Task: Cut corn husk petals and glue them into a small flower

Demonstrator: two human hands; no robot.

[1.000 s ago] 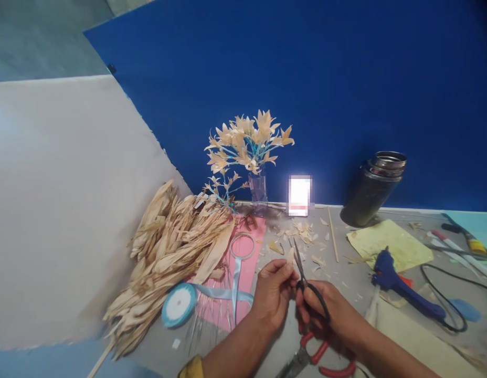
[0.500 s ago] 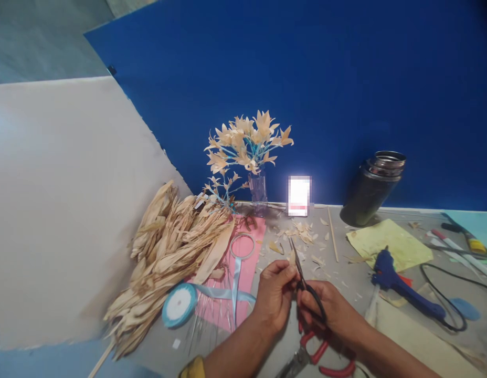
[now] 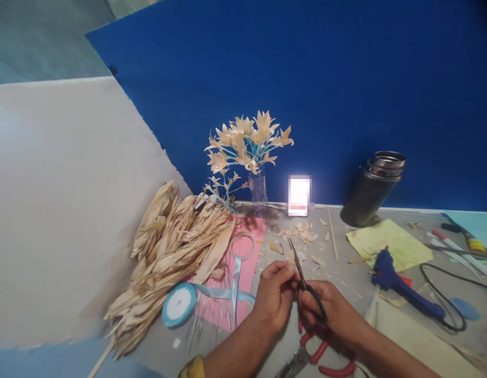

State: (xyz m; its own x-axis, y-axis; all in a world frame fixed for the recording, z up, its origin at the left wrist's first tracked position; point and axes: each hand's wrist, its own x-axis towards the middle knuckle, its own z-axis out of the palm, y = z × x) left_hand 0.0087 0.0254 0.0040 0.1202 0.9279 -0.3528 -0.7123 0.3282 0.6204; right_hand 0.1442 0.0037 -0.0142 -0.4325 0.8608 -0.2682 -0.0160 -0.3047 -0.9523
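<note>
My left hand (image 3: 275,294) pinches a small pale piece of dried husk (image 3: 291,258) between thumb and fingers. In my right hand (image 3: 330,304) is a pair of scissors (image 3: 316,300) with black handles, its narrow blades pointing up and away, right beside the husk piece. Whether the blades touch it I cannot tell. Under my right wrist lies a red-handled cutting tool (image 3: 314,353), partly hidden. Pale husk scraps (image 3: 300,232) are scattered on the table beyond my hands.
Dried corn husks (image 3: 172,262) are heaped on the left, next to a blue ribbon spool (image 3: 179,304) and pink paper (image 3: 249,273). Husk flowers (image 3: 247,139) stand in a clear vase (image 3: 258,194) at the back. Rightward are a dark flask (image 3: 371,191) and a blue glue gun (image 3: 404,291).
Both hands stay in nearly the same place. The husk piece and scissor tips have shifted very slightly to the left.
</note>
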